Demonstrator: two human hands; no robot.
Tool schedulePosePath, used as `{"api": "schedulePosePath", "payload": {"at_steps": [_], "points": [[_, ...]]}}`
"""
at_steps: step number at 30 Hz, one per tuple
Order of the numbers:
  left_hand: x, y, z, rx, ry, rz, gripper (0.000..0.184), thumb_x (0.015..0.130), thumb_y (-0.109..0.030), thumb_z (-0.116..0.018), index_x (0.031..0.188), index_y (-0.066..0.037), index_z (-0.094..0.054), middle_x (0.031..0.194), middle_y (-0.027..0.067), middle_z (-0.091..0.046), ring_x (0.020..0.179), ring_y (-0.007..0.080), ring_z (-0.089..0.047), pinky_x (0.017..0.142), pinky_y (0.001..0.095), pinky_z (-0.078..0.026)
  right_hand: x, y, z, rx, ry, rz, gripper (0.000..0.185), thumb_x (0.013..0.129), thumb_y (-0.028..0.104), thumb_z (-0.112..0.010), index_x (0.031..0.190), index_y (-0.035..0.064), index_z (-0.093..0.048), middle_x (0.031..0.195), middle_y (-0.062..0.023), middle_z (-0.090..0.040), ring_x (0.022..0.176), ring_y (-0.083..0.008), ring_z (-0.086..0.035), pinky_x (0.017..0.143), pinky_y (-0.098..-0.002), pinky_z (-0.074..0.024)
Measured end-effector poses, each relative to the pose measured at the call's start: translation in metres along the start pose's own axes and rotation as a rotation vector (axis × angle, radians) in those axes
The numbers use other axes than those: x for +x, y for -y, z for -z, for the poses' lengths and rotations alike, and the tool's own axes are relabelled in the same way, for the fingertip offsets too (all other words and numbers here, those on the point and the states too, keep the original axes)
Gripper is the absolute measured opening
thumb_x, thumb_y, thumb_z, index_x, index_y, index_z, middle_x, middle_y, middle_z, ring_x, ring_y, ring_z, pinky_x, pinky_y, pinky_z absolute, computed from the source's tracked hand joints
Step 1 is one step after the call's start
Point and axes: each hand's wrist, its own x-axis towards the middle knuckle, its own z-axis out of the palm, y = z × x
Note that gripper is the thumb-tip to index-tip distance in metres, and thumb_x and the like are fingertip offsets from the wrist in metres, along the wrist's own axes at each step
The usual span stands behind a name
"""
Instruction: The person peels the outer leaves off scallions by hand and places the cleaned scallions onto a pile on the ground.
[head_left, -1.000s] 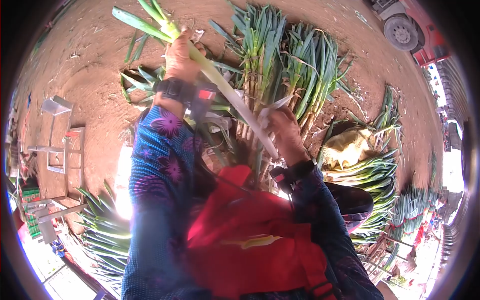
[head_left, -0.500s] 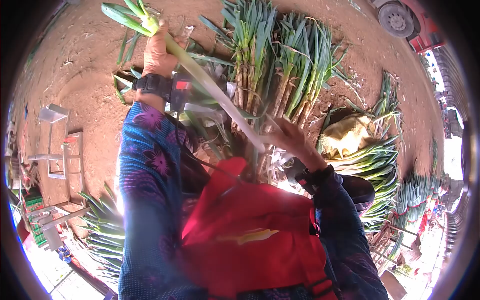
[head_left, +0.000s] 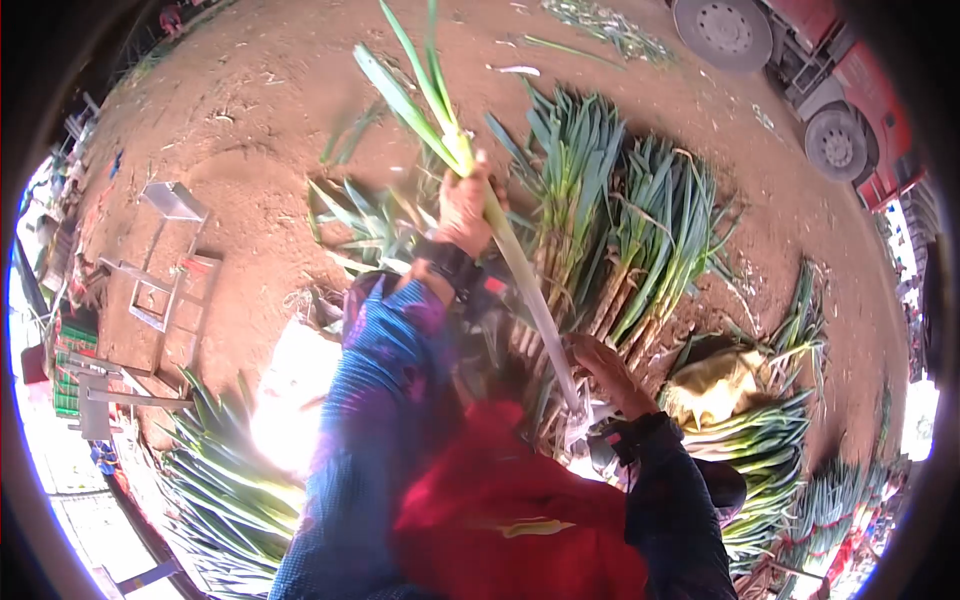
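My left hand (head_left: 465,210) is wrapped round a long green onion (head_left: 527,268), just below where its green leaves fan out. The pale stalk slants down to the right, with its white root end above my red apron (head_left: 510,490). Beside the lower stalk is my right hand (head_left: 605,372), its fingers curled; whatever they may grip is hidden. Loose leaves and pale scraps (head_left: 380,225) lie on the ground by my left wrist. Bundles of untrimmed green onions (head_left: 570,180) lie just beyond my hands.
More green onions are piled at right (head_left: 760,450) and left (head_left: 230,480), with a yellowish sack (head_left: 715,385) above the right pile. A metal frame stool (head_left: 150,300) stands on the dirt at left. A red truck (head_left: 865,110) is at upper right.
The view has shifted, so the ground and bundles sit lower and further right. My left hand still holds the green onion, now more upright. My right hand's fingers look more curled.
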Motion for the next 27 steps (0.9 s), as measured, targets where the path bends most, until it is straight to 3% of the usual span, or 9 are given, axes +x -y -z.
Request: {"api": "schedulePosePath", "payload": {"at_steps": [1, 4, 6, 9, 14, 22, 24, 26, 27], "points": [[-0.002, 0.003, -0.004, -0.006, -0.013, 0.010, 0.029, 0.088, -0.033, -0.066, 0.095, -0.010, -0.050, 0.071, 0.0033, -0.051, 0.055, 0.0171, -0.053, 0.047, 0.0345, -0.046, 0.004, 0.012, -0.005, 0.046, 0.088, 0.032, 0.052, 0.095, 0.036, -0.050, 0.134, 0.0017, -0.044, 0.111, -0.0058, -0.058, 0.105, -0.0154, -0.054, 0.086, -0.0307, -0.0451], [0.001, 0.007, -0.003, -0.020, -0.040, 0.035, 0.030, 0.088, -0.033, -0.066, 0.097, -0.009, -0.050, 0.073, 0.0033, -0.052, 0.056, 0.0171, -0.054, 0.047, 0.0347, -0.047, 0.015, 0.012, -0.026, -0.079, 0.087, -0.013, 0.042, 0.095, 0.034, -0.051, 0.119, -0.0003, -0.052, 0.092, -0.0046, -0.061, 0.082, -0.0122, -0.060, 0.072, -0.0270, -0.0466], [0.005, 0.009, -0.001, -0.022, -0.012, 0.051, 0.032, 0.088, -0.033, -0.066, 0.098, -0.009, -0.050, 0.073, 0.0032, -0.053, 0.057, 0.0172, -0.055, 0.048, 0.0354, -0.048, 0.013, 0.002, -0.037, 0.079, 0.026, -0.002, 0.036, 0.095, 0.033, -0.051, 0.110, 0.0008, -0.054, 0.075, 0.0003, -0.054, 0.062, -0.0082, -0.052, 0.056, -0.0238, -0.0418], [-0.006, 0.014, -0.003, -0.088, 0.189, 0.105, 0.035, 0.090, -0.038, -0.062, 0.106, -0.009, -0.050, 0.091, 0.0067, -0.053, 0.076, 0.0238, -0.058, 0.066, 0.0405, -0.051, 0.000, 0.009, -0.047, 0.114, -0.084, 0.066, 0.030, 0.093, 0.034, -0.052, 0.097, 0.0045, -0.055, 0.068, 0.0027, -0.048, 0.054, -0.0055, -0.041, 0.046, -0.0224, -0.0314], [-0.042, 0.040, -0.008, -0.153, 0.529, 0.297, 0.037, 0.091, -0.035, -0.058, 0.108, -0.004, -0.047, 0.098, 0.0115, -0.051, 0.090, 0.0269, -0.058, 0.078, 0.0450, -0.051, 0.000, 0.030, -0.039, 0.139, -0.124, 0.042, 0.030, 0.093, 0.033, -0.049, 0.094, 0.0044, -0.056, 0.064, 0.0018, -0.048, 0.052, -0.0061, -0.043, 0.047, -0.0229, -0.0343], [-0.065, 0.003, -0.019, -0.122, 0.406, 0.070, 0.022, 0.093, -0.025, -0.053, 0.101, -0.006, -0.048, 0.081, 0.0073, -0.052, 0.068, 0.0218, -0.053, 0.062, 0.0382, -0.049, -0.006, 0.063, -0.070, 0.249, -0.086, 0.164, 0.038, 0.098, 0.033, -0.041, 0.120, 0.0036, -0.051, 0.067, 0.0013, -0.049, 0.056, -0.0074, -0.043, 0.050, -0.0219, -0.0347], [-0.057, -0.040, -0.024, -0.104, 0.375, -0.032, 0.020, 0.093, -0.024, -0.052, 0.099, -0.006, -0.048, 0.079, 0.0071, -0.052, 0.066, 0.0210, -0.052, 0.062, 0.0368, -0.048, -0.009, 0.074, -0.068, 0.274, -0.004, 0.169, 0.048, 0.099, 0.041, -0.038, 0.131, 0.0055, -0.047, 0.094, -0.0057, -0.061, 0.082, -0.0138, -0.057, 0.075, -0.0284, -0.0471], [-0.050, -0.100, -0.019, -0.106, 0.413, -0.161, 0.017, 0.093, -0.022, -0.050, 0.095, -0.005, -0.048, 0.077, 0.0072, -0.051, 0.065, 0.0199, -0.051, 0.061, 0.0351, -0.048, -0.006, 0.036, -0.038, 0.121, 0.098, 0.406, 0.049, 0.098, 0.042, -0.040, 0.131, 0.0064, -0.047, 0.111, -0.0090, -0.060, 0.097, -0.0192, -0.059, 0.087, -0.0356, -0.0456], [-0.049, -0.134, -0.015, -0.049, 0.405, -0.260, 0.017, 0.094, -0.021, -0.050, 0.094, -0.004, -0.048, 0.076, 0.0072, -0.051, 0.065, 0.0196, -0.051, 0.061, 0.0345, -0.048, 0.007, 0.007, -0.016, 0.237, 0.037, 0.201, 0.048, 0.097, 0.041, -0.043, 0.130, 0.0061, -0.049, 0.113, -0.0092, -0.062, 0.100, -0.0223, -0.061, 0.088, -0.0382, -0.0448]]}}
